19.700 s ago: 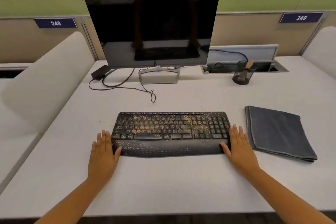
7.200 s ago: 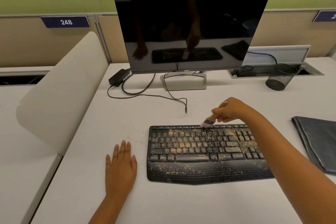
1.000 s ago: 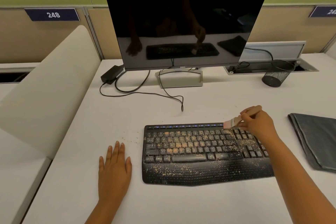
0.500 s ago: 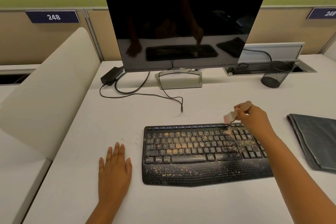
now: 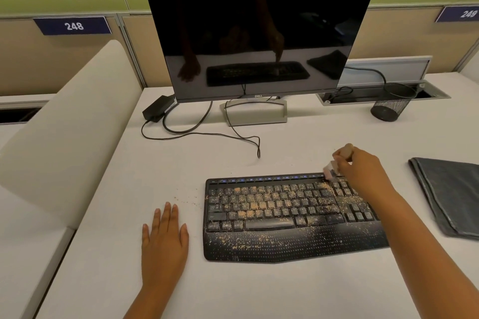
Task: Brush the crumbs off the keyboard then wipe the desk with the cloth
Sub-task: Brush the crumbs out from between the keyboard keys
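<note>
Plainly, in the head view the right hand pinches the brush at the keyboard's back edge, its grip closed on the handle; the left hand lies flat with fingers spread on the worktop. Crumbs could scatter further onto the worktop or wedge between keys if swept hard. One keyboard, one brush, one folded cloth lying to the right, one monitor.
</note>
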Tool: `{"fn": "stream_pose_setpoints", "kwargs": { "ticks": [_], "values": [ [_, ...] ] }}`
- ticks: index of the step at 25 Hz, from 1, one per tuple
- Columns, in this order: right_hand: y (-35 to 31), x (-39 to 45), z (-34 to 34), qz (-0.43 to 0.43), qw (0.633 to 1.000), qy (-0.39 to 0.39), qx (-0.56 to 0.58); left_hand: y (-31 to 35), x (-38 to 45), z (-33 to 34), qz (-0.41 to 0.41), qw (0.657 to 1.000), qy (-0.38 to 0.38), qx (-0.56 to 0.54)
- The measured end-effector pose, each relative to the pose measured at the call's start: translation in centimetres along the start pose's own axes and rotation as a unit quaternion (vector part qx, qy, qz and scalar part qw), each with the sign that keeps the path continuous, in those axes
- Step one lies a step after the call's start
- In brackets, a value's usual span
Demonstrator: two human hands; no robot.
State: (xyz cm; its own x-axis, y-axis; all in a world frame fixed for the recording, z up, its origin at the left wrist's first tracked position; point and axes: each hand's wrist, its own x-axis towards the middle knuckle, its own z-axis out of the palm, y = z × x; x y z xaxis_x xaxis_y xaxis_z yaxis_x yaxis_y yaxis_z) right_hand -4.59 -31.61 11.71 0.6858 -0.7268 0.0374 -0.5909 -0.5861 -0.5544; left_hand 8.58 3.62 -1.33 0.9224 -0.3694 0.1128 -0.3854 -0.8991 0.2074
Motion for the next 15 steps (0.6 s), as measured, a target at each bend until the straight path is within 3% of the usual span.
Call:
{"fn": "stream_pose_setpoints", "kwargs": {
  "ticks": [15],
  "values": [
    [1.9,-3.3,-0.4,0.018,0.999,-0.033,-0.033,-0.3,0.0,0.5,0.003,1.0,0.006,-0.009]
  ]
}}
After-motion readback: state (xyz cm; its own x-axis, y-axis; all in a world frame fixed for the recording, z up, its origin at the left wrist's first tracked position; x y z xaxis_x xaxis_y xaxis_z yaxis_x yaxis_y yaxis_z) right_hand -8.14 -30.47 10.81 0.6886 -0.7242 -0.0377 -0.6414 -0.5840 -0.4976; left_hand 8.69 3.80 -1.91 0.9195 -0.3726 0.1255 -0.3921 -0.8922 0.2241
